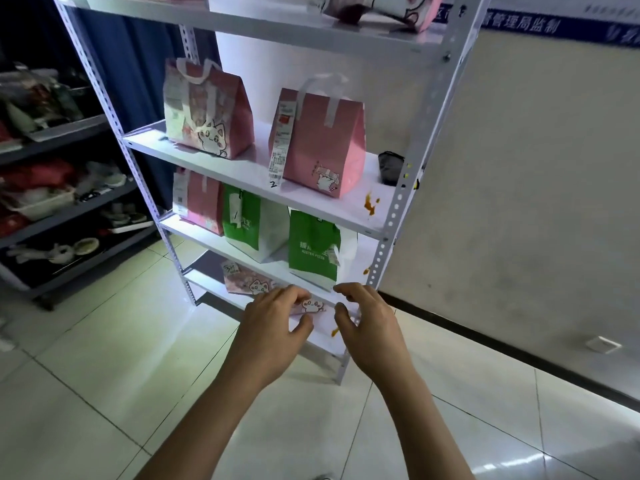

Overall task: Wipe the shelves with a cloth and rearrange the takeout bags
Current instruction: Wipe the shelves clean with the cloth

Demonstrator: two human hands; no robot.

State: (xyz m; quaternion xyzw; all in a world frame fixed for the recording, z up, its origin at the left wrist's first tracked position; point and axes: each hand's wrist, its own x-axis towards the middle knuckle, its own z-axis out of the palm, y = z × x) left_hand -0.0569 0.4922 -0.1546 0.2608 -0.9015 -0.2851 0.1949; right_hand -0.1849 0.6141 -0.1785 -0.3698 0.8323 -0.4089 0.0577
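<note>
Both hands, left hand and right hand, are hovering open-fingered over the flat pink bag near the bottom shelf's front edge, gripping nothing; looks like rearranging, next grabbing it, orange stain still unwiped.

Middle shelf: open gap between two pink bags; right end partly blocked by dark cloth, orange stain in front. Shelf below: pink bag and green bags packed close, little passage. Floor before rack free.
</note>
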